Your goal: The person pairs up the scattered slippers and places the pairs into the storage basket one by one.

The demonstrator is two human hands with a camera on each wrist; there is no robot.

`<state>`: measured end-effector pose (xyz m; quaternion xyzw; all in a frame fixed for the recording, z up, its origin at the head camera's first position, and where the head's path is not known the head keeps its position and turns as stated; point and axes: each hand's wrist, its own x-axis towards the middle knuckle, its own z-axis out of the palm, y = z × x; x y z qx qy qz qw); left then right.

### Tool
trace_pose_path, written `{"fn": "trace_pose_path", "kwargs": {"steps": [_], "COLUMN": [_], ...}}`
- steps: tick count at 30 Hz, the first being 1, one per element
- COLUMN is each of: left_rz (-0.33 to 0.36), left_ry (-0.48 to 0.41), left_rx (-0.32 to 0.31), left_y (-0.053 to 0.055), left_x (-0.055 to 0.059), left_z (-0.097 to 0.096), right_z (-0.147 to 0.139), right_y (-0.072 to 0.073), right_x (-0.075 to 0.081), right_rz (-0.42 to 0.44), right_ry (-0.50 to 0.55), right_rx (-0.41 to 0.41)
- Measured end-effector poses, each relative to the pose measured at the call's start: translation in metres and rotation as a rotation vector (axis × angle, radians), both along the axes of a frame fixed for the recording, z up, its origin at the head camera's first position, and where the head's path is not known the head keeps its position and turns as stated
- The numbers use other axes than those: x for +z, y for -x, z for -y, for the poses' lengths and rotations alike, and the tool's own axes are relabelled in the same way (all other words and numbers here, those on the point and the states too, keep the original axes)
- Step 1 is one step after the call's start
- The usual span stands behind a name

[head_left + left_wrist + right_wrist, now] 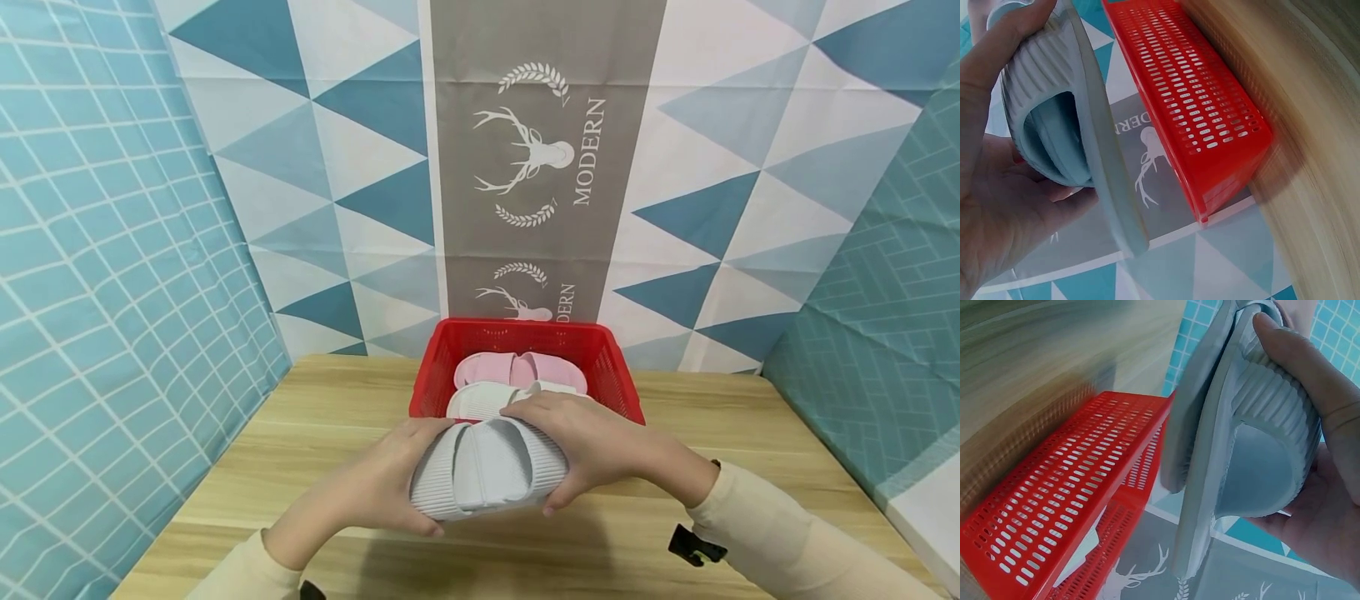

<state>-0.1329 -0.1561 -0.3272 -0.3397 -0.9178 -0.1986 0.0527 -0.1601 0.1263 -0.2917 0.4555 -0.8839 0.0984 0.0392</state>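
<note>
A pair of light grey slippers (491, 471) with ribbed straps is held up between both hands, sole against sole, over the near side of the table. My left hand (382, 479) grips the pair at its left end, its thumb on the strap (1041, 65) in the left wrist view. At the other end my right hand (585, 442) holds it, thumb across the ribbed strap (1272, 394) in the right wrist view. Just beyond the slippers stands a red perforated basket (525, 325). Inside it lie pink slippers (487, 371) and, in front of them, white slippers (480, 402).
The basket rests on a wood-grain table (345, 400) near its back edge. A patterned cloth (375, 150) hangs behind, and blue tile-print sheets (112, 292) line the sides. At the right edge is a white surface (926, 500).
</note>
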Motion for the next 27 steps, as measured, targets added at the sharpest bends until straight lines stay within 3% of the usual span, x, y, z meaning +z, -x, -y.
{"fn": "trace_pose_path", "kwargs": {"steps": [10, 19, 27], "left_rz": [0.025, -0.029, 0.000], "left_ry": [0.012, 0.012, 0.002], "left_rx": [0.015, 0.029, 0.062], "left_y": [0.000, 0.004, 0.002], "left_x": [0.000, -0.003, -0.010], "left_z": [-0.004, -0.013, -0.016], "right_z": [0.007, 0.015, 0.013], "right_y": [-0.001, 0.000, 0.000], "right_x": [-0.002, -0.003, -0.009], "right_rz": [-0.020, -0.028, 0.066], "right_ry": [-0.005, 0.005, 0.002], "right_rx": [-0.005, -0.014, -0.029]}}
